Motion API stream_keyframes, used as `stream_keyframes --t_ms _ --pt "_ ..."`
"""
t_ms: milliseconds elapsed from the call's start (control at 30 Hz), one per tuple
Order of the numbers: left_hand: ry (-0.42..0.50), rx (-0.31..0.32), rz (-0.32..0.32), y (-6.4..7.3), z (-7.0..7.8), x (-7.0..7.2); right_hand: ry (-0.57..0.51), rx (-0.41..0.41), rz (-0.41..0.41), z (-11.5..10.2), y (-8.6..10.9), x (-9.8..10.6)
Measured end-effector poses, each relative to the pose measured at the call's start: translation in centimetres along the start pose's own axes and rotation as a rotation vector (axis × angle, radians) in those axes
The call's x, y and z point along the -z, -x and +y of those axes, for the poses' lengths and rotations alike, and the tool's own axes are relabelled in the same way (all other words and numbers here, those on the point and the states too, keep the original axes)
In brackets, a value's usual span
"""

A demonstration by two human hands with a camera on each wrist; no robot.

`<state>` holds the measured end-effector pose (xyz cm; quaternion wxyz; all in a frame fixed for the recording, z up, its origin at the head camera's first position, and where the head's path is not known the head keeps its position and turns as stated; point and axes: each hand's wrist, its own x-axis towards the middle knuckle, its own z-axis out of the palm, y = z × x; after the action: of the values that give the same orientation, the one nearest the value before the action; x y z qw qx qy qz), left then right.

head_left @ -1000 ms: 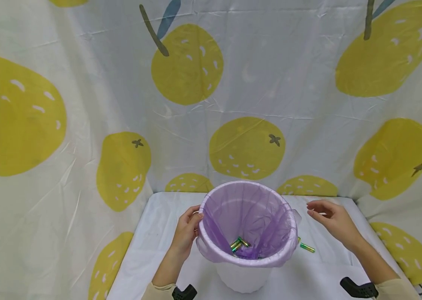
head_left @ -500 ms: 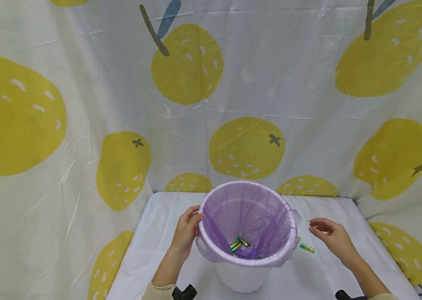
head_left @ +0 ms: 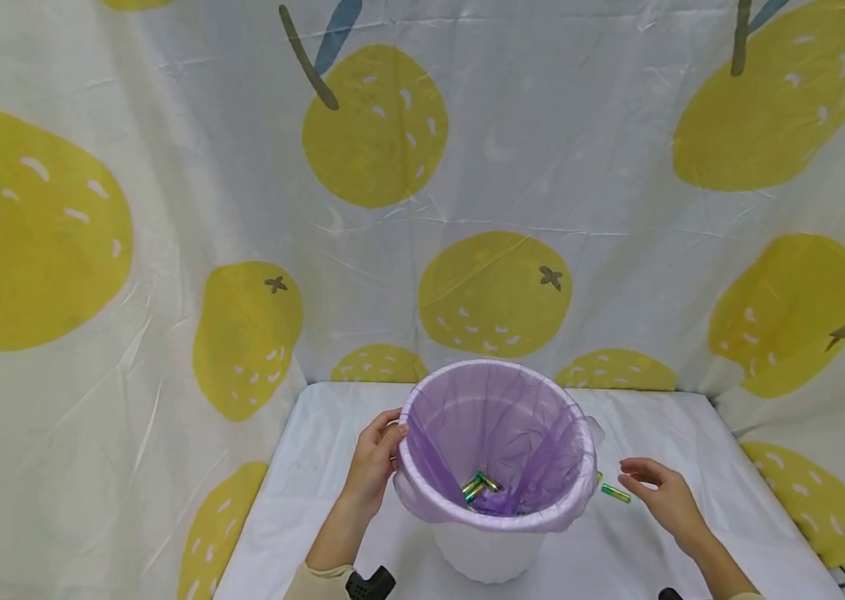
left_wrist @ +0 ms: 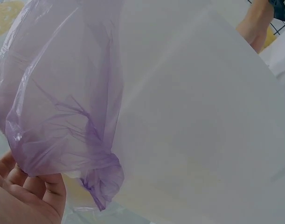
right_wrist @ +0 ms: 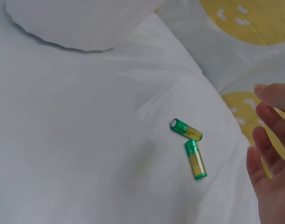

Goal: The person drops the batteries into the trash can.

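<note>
A white trash can (head_left: pixel 488 554) lined with a purple bag (head_left: pixel 460 417) stands upright on the table. My left hand (head_left: pixel 372 467) grips its rim at the left side, the thumb on top and the fingers outside against the bag. Several green and gold batteries (head_left: pixel 473 490) lie at the bottom of the bag. To the right of the can, my right hand (head_left: pixel 666 500) hovers with loosely bent fingers and holds nothing. Just left of its fingertips, a battery (head_left: pixel 616 493) lies on the table. The right wrist view shows this battery (right_wrist: pixel 196 159) touching a second battery (right_wrist: pixel 186 129).
A white cloth covers the table (head_left: pixel 347 408). Behind and around it hangs a white curtain (head_left: pixel 602 275) with yellow fruit prints. The trash can hides part of the second loose battery in the head view.
My right hand has come down and slightly closer towards the loose batteries beside the can. My left hand and the trash can have stayed in place.
</note>
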<state>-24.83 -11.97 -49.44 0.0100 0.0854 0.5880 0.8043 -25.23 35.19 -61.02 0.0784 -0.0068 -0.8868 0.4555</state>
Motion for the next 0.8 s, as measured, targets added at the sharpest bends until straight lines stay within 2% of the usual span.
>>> stream_keyframes --t_ms 267,500,700,800 --pt "0.020 0.007 0.018 0.0 -0.1 -0.2 -0.015 -0.158 -0.056 2.9 -0.5 -1.4" --pt "0.010 0.016 0.020 0.0 0.0 -0.1 0.032 -0.272 -0.002 5.7 -0.4 -3.5" --pt "0.008 0.015 0.033 -0.2 -0.2 -0.2 0.168 -0.233 0.036 7.3 -0.6 -4.8" --pt "0.006 0.018 0.040 -0.1 -0.2 -0.2 0.191 -0.228 0.043 7.4 -0.7 -4.9"
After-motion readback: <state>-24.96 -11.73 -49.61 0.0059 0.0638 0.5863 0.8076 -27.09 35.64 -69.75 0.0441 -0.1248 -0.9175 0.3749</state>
